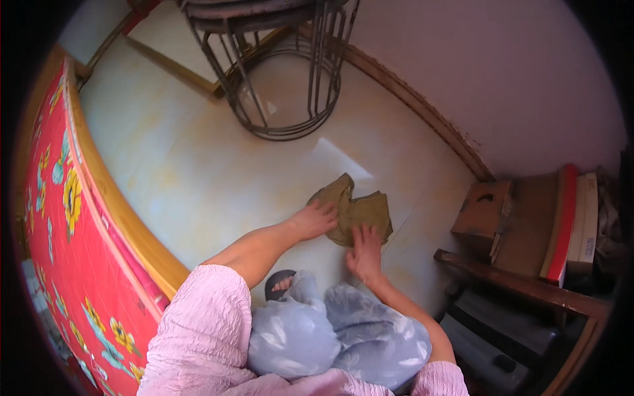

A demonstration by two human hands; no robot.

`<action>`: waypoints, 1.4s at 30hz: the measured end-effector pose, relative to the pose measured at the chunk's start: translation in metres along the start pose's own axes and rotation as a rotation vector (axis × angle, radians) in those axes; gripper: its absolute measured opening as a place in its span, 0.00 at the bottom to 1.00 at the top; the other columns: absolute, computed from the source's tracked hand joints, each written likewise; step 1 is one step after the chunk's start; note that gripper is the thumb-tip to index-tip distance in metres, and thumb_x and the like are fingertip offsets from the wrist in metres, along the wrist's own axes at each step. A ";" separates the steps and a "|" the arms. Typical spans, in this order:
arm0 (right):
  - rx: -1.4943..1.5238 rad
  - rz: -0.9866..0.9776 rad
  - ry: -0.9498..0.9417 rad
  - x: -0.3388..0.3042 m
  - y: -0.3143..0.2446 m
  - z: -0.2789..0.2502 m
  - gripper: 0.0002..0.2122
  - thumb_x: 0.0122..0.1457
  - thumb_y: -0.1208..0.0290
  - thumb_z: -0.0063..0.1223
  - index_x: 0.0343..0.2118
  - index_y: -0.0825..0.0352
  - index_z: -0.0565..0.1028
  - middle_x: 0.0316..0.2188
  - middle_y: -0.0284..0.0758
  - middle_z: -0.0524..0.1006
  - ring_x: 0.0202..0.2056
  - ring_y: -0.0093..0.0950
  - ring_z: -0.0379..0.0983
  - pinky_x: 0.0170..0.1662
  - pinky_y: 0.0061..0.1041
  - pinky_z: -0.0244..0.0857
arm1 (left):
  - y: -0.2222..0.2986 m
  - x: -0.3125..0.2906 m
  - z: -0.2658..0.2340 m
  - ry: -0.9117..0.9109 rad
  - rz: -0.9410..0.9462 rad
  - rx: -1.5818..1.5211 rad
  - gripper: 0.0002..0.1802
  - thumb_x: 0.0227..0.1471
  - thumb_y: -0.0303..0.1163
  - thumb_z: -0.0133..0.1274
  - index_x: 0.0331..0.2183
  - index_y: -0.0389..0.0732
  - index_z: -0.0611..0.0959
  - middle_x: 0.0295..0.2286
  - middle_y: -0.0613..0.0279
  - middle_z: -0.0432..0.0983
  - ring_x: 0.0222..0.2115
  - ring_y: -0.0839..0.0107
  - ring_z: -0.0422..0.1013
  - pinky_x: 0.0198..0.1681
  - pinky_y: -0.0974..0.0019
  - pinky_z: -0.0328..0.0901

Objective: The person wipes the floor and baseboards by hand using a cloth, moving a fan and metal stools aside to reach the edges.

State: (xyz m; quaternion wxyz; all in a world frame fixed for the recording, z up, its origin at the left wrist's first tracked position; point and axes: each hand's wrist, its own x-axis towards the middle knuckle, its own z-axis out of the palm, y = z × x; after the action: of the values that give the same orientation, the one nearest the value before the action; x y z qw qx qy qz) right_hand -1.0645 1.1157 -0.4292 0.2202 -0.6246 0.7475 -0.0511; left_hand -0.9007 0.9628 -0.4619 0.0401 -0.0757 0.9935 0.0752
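An olive-green cloth garment (366, 214) lies on the pale tiled floor in front of me, with a notch in its far edge that gives it two lobes, much like a small pair of shorts. On its left part rests my left hand (316, 220), fingers spread and laid over the fabric. My right hand (365, 252) touches the near edge of the cloth with its fingers stretched out. Neither hand is closed round the fabric. The palms and the underside of the cloth are hidden.
Beyond the cloth stands a round metal-rod stool (284, 132). A bed with a red flowered cover (72, 231) runs along the left. To the right are cardboard boxes (482, 208), a wooden frame (522, 280) and a dark case (489, 336). My sandalled foot (281, 284) is close by.
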 end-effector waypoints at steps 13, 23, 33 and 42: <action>0.336 0.033 -0.266 -0.015 -0.006 -0.060 0.28 0.51 0.66 0.49 0.56 0.63 0.57 0.56 0.51 0.56 0.56 0.54 0.51 0.58 0.45 0.49 | 0.017 -0.037 -0.006 -0.388 -0.141 0.047 0.32 0.52 0.45 0.44 0.57 0.47 0.60 0.51 0.47 0.61 0.50 0.52 0.58 0.47 0.51 0.59; -0.141 0.017 -0.129 0.070 0.007 0.014 0.28 0.58 0.53 0.39 0.60 0.57 0.54 0.62 0.49 0.43 0.62 0.55 0.33 0.59 0.53 0.37 | -0.008 -0.016 0.008 -0.151 -0.094 -0.058 0.28 0.54 0.46 0.41 0.57 0.58 0.62 0.59 0.57 0.50 0.59 0.47 0.43 0.56 0.36 0.42; -0.387 -0.291 -0.025 0.311 0.055 -0.063 0.24 0.60 0.56 0.36 0.61 0.44 0.52 0.64 0.35 0.45 0.64 0.43 0.36 0.61 0.48 0.38 | -0.084 0.140 0.016 0.165 -0.874 -0.167 0.33 0.55 0.45 0.42 0.60 0.48 0.56 0.60 0.50 0.42 0.61 0.45 0.37 0.58 0.37 0.34; -0.324 -0.182 0.046 0.367 0.120 -0.084 0.26 0.57 0.46 0.36 0.60 0.37 0.52 0.64 0.31 0.46 0.63 0.44 0.38 0.62 0.47 0.38 | -0.141 0.207 -0.015 -0.073 -0.983 -0.348 0.34 0.55 0.43 0.42 0.61 0.55 0.50 0.62 0.55 0.35 0.61 0.47 0.36 0.59 0.40 0.38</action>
State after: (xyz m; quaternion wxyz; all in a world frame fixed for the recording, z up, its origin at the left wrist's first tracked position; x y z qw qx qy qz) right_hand -1.2522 0.7733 -0.4933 0.0939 -0.7154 0.6914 0.0361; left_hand -1.0839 0.7925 -0.4860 0.0923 -0.5360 0.8114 0.2142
